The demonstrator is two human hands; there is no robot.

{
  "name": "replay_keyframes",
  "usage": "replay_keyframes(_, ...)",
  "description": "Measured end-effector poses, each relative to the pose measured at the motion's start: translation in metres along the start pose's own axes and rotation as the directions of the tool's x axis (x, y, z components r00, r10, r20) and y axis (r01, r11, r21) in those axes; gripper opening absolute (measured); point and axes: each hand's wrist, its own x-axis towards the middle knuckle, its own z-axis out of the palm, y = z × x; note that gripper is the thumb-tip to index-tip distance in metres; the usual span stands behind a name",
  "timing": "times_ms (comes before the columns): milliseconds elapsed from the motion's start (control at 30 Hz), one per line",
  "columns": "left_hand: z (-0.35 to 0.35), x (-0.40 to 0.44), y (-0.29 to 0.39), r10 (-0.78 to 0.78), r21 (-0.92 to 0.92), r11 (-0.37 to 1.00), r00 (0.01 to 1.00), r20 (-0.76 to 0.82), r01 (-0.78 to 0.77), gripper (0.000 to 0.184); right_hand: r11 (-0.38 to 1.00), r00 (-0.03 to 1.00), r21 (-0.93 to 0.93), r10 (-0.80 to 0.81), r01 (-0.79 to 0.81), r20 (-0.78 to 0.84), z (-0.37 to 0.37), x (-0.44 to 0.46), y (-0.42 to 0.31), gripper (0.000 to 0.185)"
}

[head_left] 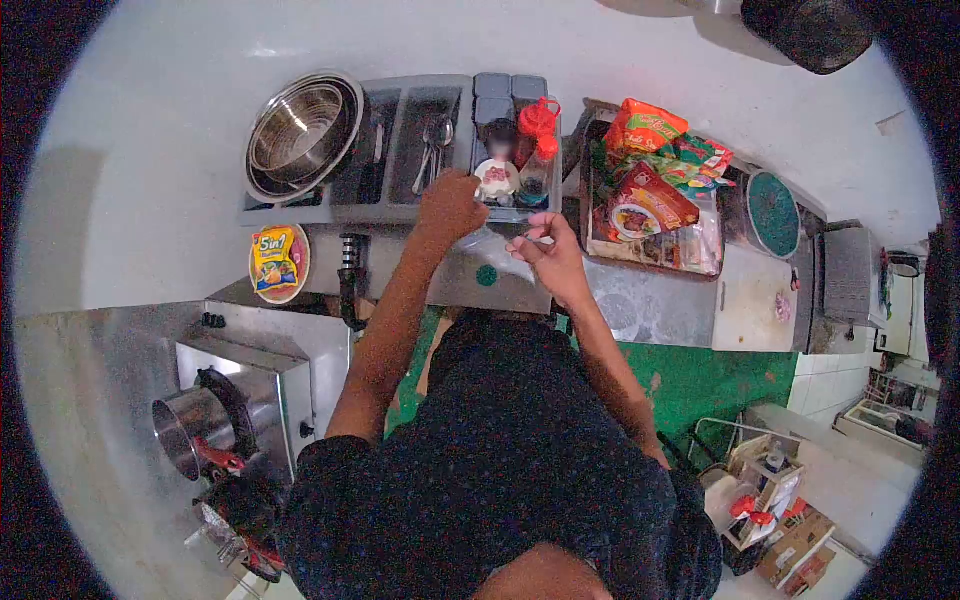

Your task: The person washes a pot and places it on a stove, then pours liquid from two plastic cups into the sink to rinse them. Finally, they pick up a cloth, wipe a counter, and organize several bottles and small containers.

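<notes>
My left hand (pixel 452 208) is closed, knuckles up, at the front edge of the grey cutlery tray (pixel 400 212); what its fingers hold is hidden. Just right of it is a round white tub with red print (pixel 497 182). My right hand (pixel 556 262) pinches thumb and fingers together on a piece of thin clear plastic (pixel 490 240). That plastic spans the gap between my hands, above the steel counter; whether it is a bag I cannot tell. Behind my hands stand red-capped squeeze bottles (pixel 541 165). Spoons and forks (pixel 433 150) lie in the tray.
Nested steel bowls and a strainer (pixel 300 135) sit at the left. A yellow sachet (pixel 273 260) rests on a plate. To the right are a tray of food packets (pixel 650 205), a cutting board (pixel 755 300) and a round green-topped container (pixel 773 213). A pot (pixel 195 430) stands lower left.
</notes>
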Motion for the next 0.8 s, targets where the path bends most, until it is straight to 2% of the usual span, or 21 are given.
replay_keyframes(67, -0.01, 0.004, 0.006, -0.009, 0.04, 0.999, 0.996, 0.092, 0.006, 0.032, 0.993, 0.998, 0.108, 0.052, -0.056, 0.037, 0.003, 0.0, -0.016, 0.035)
replay_keyframes(133, -0.015, 0.01, 0.01, -0.053, 0.135, 0.991, 0.971, 0.231, 0.022, 0.035, 0.987, 0.997, -0.139, -0.072, 0.075, 0.029, 0.002, 0.006, -0.009, 0.03)
replay_keyframes(167, -0.014, 0.01, 0.008, -0.033, 0.123, 0.992, 0.975, 0.222, 0.005, 0.033, 0.955, 0.99, -0.26, -0.134, 0.14, 0.038, 0.003, 0.009, -0.006, 0.028)
replay_keyframes(233, -0.008, 0.009, 0.0, 0.005, 0.1, 0.995, 0.98, 0.198, -0.025, 0.031, 0.917, 0.974, -0.333, -0.227, 0.219, 0.015, 0.009, 0.012, -0.01, 0.025)
replay_keyframes(333, 0.008, -0.002, -0.013, 0.119, 0.061, 0.991, 0.991, -0.062, -0.116, 0.025, 0.852, 0.937, -0.412, -0.349, 0.323, 0.013, 0.028, 0.014, -0.035, 0.028)
replay_keyframes(367, 0.005, -0.006, -0.01, 0.092, 0.011, 0.996, 0.987, -0.131, -0.092, 0.022, 0.827, 0.922, -0.434, -0.388, 0.357, 0.018, 0.035, 0.017, -0.045, 0.031)
replay_keyframes(433, -0.001, -0.019, -0.001, 0.028, -0.091, 0.994, 0.964, -0.264, -0.054, 0.017, 0.658, 0.836, -0.582, -0.544, 0.478, 0.072, 0.049, 0.027, -0.063, 0.031)
replay_keyframes(467, 0.004, -0.029, -0.001, -0.055, -0.131, 0.991, 0.956, -0.287, 0.018, 0.018, 0.558, 0.783, -0.643, -0.612, 0.525, 0.108, 0.057, 0.035, -0.067, 0.031)
replay_keyframes(533, 0.029, -0.056, -0.006, -0.219, -0.218, 0.964, 0.922, -0.319, 0.154, 0.018, 0.492, 0.825, -0.751, -0.553, 0.439, 0.12, 0.073, 0.055, -0.068, 0.027)
replay_keyframes(600, 0.062, -0.091, -0.024, -0.171, -0.331, 0.936, 0.978, -0.118, 0.124, 0.023, 0.368, 0.863, -0.853, -0.477, 0.37, 0.168, 0.083, 0.077, -0.067, 0.031)
replay_keyframes(700, 0.071, -0.131, -0.018, 0.075, -0.314, 0.947, 0.997, -0.012, -0.075, 0.033, 0.279, 0.961, -0.95, -0.268, 0.143, 0.066, 0.099, 0.108, -0.066, 0.037)
replay_keyframes(733, 0.075, -0.139, -0.015, 0.057, -0.269, 0.962, 0.997, 0.044, -0.043, 0.036, 0.296, 0.947, -0.945, -0.319, 0.142, 0.043, 0.101, 0.106, -0.069, 0.043)
replay_keyframes(800, 0.086, -0.146, -0.013, 0.011, -0.177, 0.984, 0.989, 0.148, 0.016, 0.042, 0.318, 0.872, -0.887, -0.462, 0.334, 0.162, 0.101, 0.086, -0.077, 0.044)
